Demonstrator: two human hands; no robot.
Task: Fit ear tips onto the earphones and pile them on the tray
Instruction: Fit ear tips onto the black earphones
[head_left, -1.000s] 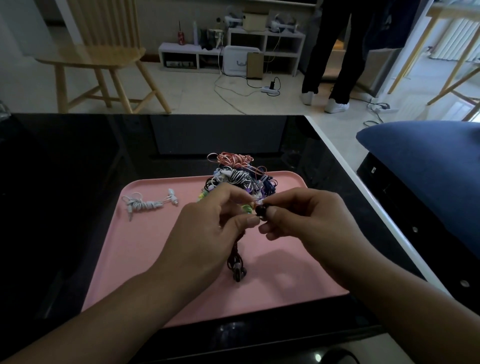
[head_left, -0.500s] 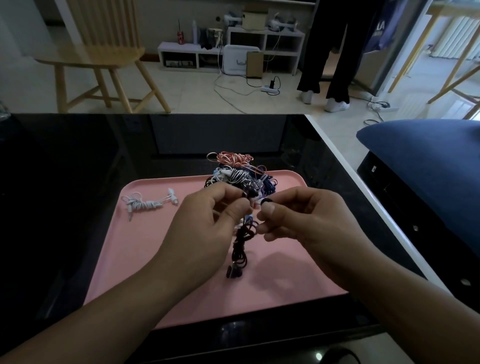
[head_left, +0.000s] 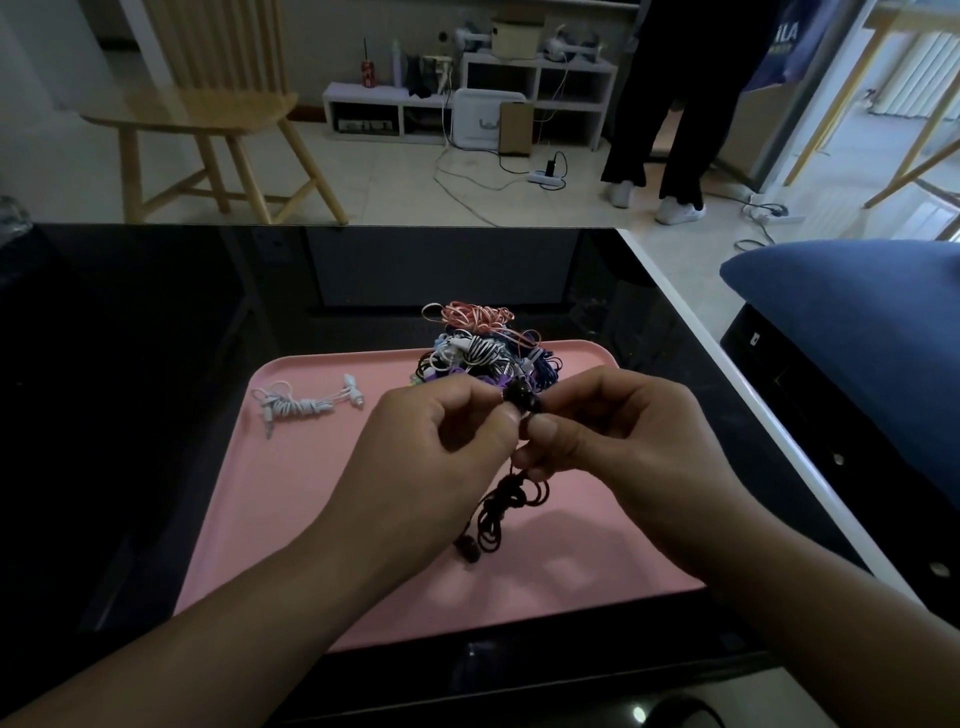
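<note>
While your hands meet above the middle of the tray, your left hand (head_left: 447, 441) pinches the black earbud (head_left: 519, 396) between thumb and forefinger, and your right hand (head_left: 618, 431) closes its fingertips on the same bud from the other side — thumb nearly touching thumb. Whether the ear tip is already seated on it, you can't tell from here; the bud is small and dark against your fingers. Below your grip the black earphone cable (head_left: 506, 506) hangs in a loose coiled bundle, its lower end with the second bud (head_left: 467, 548) just over the pink tray (head_left: 291, 499), perhaps touching it.

Behind your knuckles, at the tray's far edge, sits the pile of earphones (head_left: 483, 343) — orange, striped black-and-white, purple and blue cords heaped together. Off to your left on the tray lies a single white earphone bundle (head_left: 304, 405), well apart from the pile. The tray rests on the glossy black worktop (head_left: 130, 338).

Beyond it stands a wooden chair (head_left: 208, 109) on the tiled floor, a low white shelf (head_left: 467, 98) against the wall, and a person in dark trousers (head_left: 670, 104) near the right. A blue cushion (head_left: 852, 322) lies to your right.
</note>
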